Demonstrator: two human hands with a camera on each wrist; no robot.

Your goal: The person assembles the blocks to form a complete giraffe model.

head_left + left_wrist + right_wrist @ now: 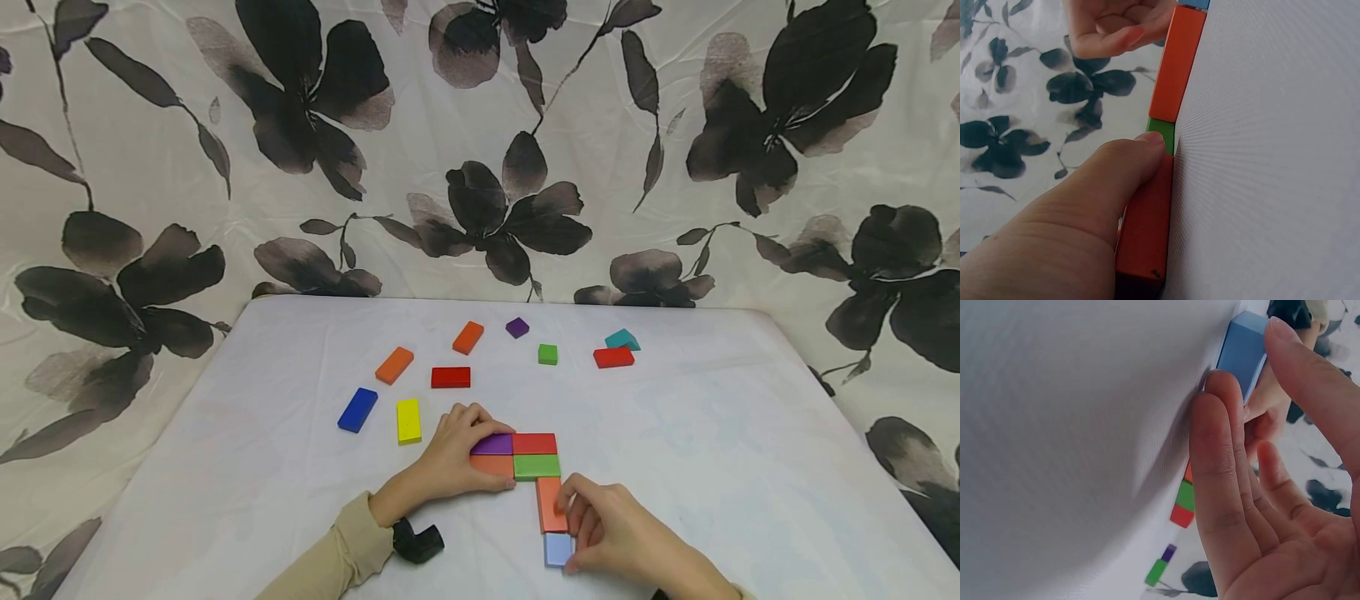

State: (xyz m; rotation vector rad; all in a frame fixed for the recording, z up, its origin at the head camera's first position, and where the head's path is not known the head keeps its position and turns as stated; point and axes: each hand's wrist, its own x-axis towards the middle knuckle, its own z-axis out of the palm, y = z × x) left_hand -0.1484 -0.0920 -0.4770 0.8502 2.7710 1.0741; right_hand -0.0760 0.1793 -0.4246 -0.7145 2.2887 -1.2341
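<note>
My left hand (453, 454) holds the left end of a flat group of toy blocks. Its fingers lie along the far side of a purple block (491, 445), its thumb along the near side of an orange block (491, 467). A red block (535, 443) and a green block (536, 467) adjoin these on the right. Below the green one, another orange block (551, 505) stands lengthwise, with a light blue block (557, 550) at its near end. My right hand (618, 529) touches this column's right side, fingers fairly straight in the right wrist view; its thumb (1285, 331) meets the light blue block's edge.
Loose blocks lie farther back on the white table (720, 433): blue (357, 410), yellow (408, 422), red (451, 377), two orange, purple (517, 327) and green (547, 355). A red block (613, 357) lies against a teal one (622, 338). Floral cloth (420, 150) hangs behind.
</note>
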